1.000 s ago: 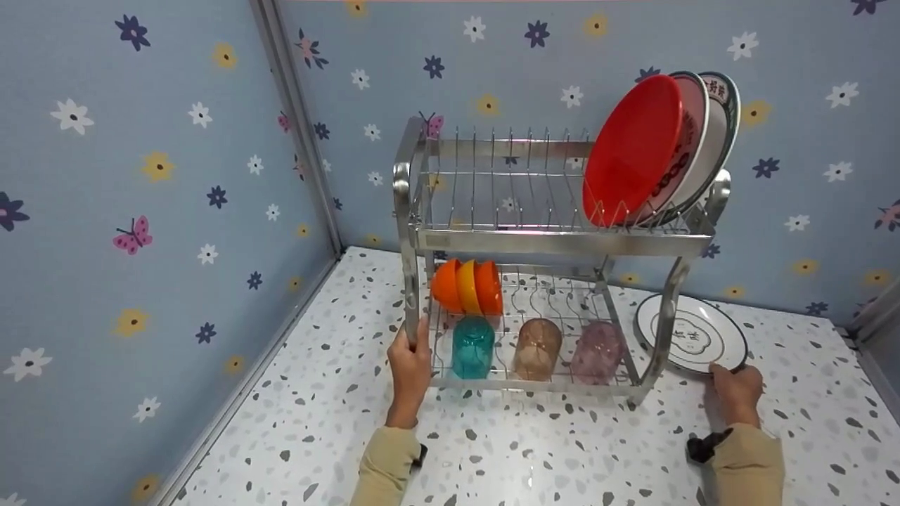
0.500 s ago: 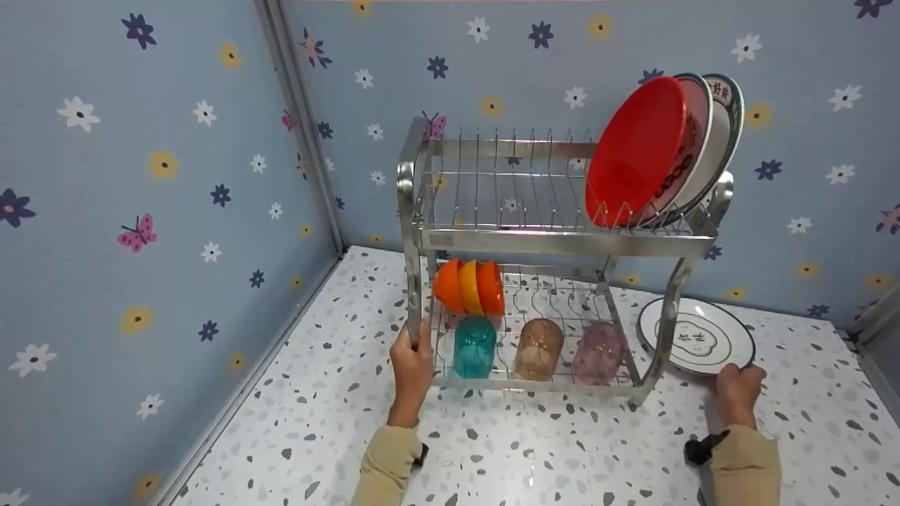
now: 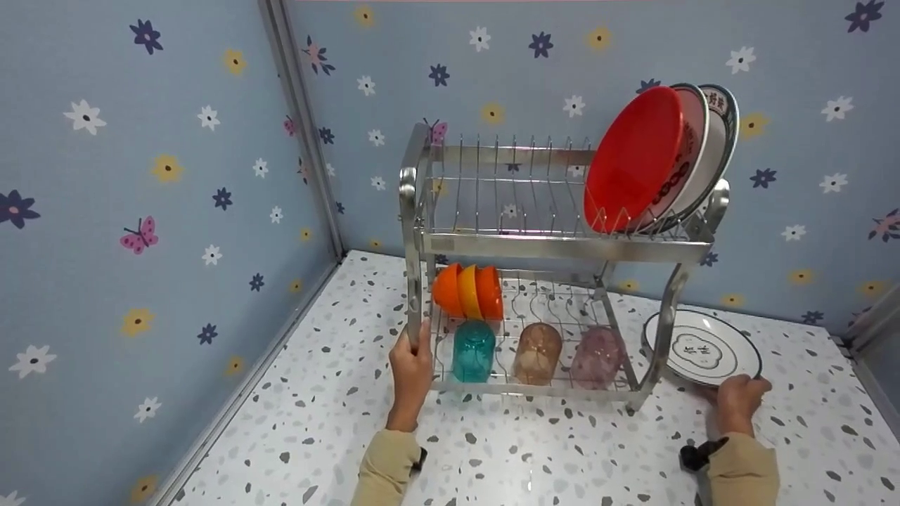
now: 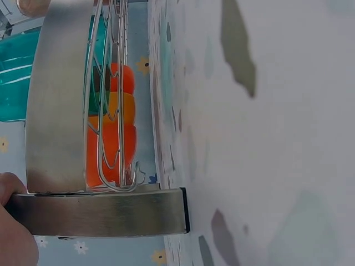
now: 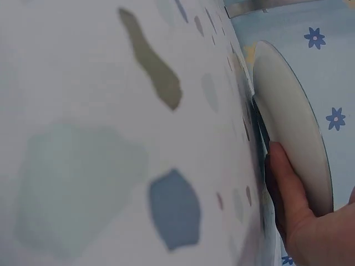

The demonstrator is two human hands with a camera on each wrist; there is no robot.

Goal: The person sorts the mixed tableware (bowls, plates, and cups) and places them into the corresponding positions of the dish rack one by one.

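Observation:
A two-tier metal dish rack (image 3: 534,246) stands on the speckled tabletop. My left hand (image 3: 410,371) grips its left front upright, low down; in the left wrist view the hand is only partly visible at the left edge. To the right of the rack, my right hand (image 3: 740,402) pinches the near right rim of a white plate (image 3: 735,344) with a dark edge line and printed centre. In the right wrist view a finger lies under the plate (image 5: 294,122), whose pale underside faces the camera, tipped up near the table surface. The rack's right front leg overlaps the plate's left side.
A red plate (image 3: 629,165) and two patterned dishes lean in the upper tier's right end. Below are nested orange and yellow bowls (image 3: 467,292), a teal glass (image 3: 473,351), an amber glass (image 3: 538,353) and a pink glass (image 3: 598,357). Flowered walls stand behind and left.
My right hand has drawn the plate slightly rightward and toward me, away from the rack's leg. The left hand keeps its grip on the upright. The head view has shifted a little.

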